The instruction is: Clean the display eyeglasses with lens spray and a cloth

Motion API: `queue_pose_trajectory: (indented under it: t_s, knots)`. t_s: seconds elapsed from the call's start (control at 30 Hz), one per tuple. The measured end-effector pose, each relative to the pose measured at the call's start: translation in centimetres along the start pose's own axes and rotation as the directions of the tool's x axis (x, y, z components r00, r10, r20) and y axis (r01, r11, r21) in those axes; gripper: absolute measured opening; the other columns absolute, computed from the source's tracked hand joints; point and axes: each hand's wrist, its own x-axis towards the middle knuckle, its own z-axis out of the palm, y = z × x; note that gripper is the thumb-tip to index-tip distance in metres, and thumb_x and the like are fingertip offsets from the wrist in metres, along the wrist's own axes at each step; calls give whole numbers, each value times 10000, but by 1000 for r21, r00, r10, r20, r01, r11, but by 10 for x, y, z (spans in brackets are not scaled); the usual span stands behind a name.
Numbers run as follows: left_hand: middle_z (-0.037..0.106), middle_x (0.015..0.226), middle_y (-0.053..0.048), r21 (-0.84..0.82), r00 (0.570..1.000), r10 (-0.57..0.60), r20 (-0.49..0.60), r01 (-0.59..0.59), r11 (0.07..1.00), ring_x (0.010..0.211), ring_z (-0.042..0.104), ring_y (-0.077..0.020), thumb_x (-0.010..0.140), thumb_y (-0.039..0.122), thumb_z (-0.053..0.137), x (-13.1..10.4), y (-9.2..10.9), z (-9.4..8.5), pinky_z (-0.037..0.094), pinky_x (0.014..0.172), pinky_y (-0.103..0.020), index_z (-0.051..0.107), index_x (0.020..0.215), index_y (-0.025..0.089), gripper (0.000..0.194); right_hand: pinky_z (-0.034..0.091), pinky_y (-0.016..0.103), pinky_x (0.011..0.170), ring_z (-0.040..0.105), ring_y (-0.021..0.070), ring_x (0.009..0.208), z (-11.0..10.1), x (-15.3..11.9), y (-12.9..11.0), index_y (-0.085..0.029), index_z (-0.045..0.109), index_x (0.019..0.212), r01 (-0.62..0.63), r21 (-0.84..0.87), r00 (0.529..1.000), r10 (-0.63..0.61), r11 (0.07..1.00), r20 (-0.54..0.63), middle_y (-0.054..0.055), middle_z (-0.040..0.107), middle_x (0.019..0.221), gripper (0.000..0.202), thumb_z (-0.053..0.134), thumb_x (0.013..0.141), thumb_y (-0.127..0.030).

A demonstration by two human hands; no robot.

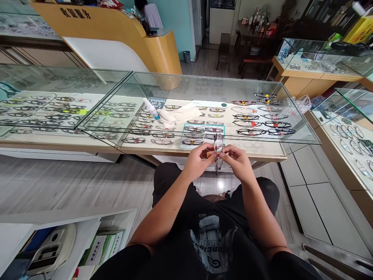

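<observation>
The glasses are at the front edge of the showcase, turned on end, one lens above the other. The left hand and the right hand both pinch them near the middle, fingers narrow. A small orange thing shows at the left fingers; I cannot tell what it is. To work well, I think one should grip the frame lightly, avoid twisting it, and keep thumbs off the lenses.

One view, head-worn: above and behind my left hand and right hand, near, facing forward and down.
</observation>
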Motion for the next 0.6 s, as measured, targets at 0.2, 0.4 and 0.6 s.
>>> queue_pose_trajectory:
  t_s: [0.2,0.4,0.6]
  knots:
    - [731,1120,-84,-80,995,12,100,-4,997,985,706,-205,830,479,909,3,-6,-4,590,896,-328,717,1202,207,500,501,352,818,626,201,841,4,1,5,-252,746,850,-108,242,994,104,964,28,14,713,862,230,855,875,-452]
    - [667,996,-27,-266,997,-42,62,57,962,915,638,-139,821,439,929,5,-11,-7,550,844,-263,718,1105,204,425,551,370,897,683,216,900,6,2,6,-259,713,861,-95,303,994,109,948,-28,20,752,901,246,844,874,-467]
    - [673,912,15,-518,958,-288,17,255,817,764,635,-85,704,364,997,3,-23,-6,512,735,-230,608,907,191,472,565,436,1015,731,253,1050,4,5,11,-276,666,952,74,301,974,-5,951,-225,46,768,1008,212,784,925,-449]
